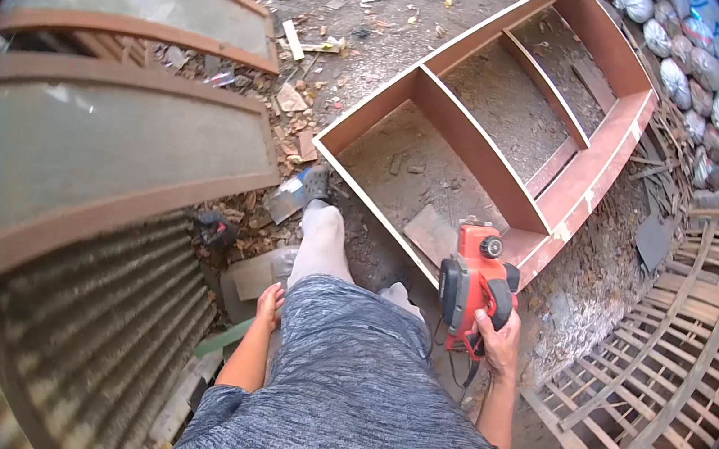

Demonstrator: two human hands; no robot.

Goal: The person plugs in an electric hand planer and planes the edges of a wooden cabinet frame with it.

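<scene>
My right hand (498,341) is wrapped round the rear handle of a red electric planer (471,285), which has a black side cover and a dark knob near its front. The planer is held up in front of the near corner of a reddish-brown wooden cabinet frame (477,158) lying on the ground. Its power cord hangs below my hand. Beside my left thigh hangs my left hand (270,304), holding nothing, its fingers loosely bent and apart.
Framed glass panels (118,125) and a corrugated sheet (105,327) stand at left. A slatted bamboo rack (678,357) is at right. Stuffed plastic bags (681,58) line the back right. Leaves, wood scraps and rubble litter the ground round my feet.
</scene>
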